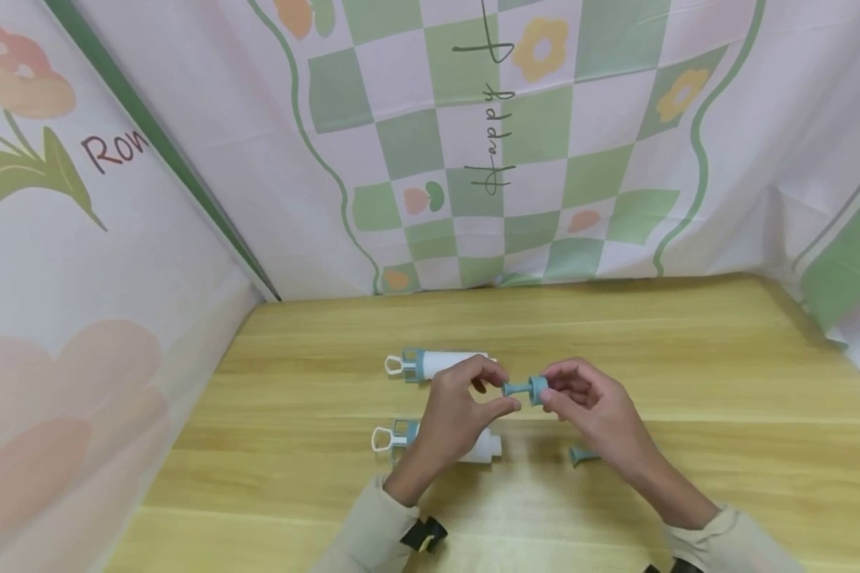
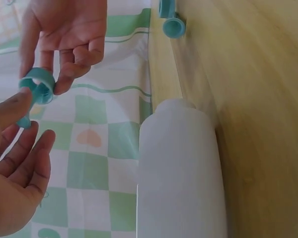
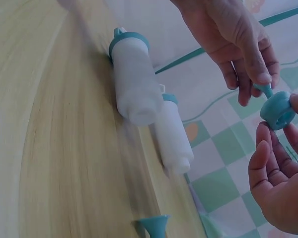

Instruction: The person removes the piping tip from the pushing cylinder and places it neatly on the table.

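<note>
Between both hands, held above the table, is a teal nozzle cap (image 1: 537, 390) with a wide ring, a thin stem and a flared tip. My left hand (image 1: 450, 414) pinches the flared tip between thumb and fingers. The ring is gripped by the fingertips of my right hand (image 1: 605, 414); in the right wrist view the opening of the ring (image 3: 278, 110) shows. Beneath my left forearm lies a white syringe-like tube (image 1: 482, 447) with a teal collar and white loop handle, partly hidden. A second teal flared piece (image 1: 580, 455) lies under my right hand, which covers part of it.
A matching white tube (image 1: 455, 364) lies farther back on the wooden table (image 1: 294, 382), its narrow end near my left hand. Patterned cloth (image 1: 466, 143) hangs behind the table, and another cloth (image 1: 115, 270) borders the left side.
</note>
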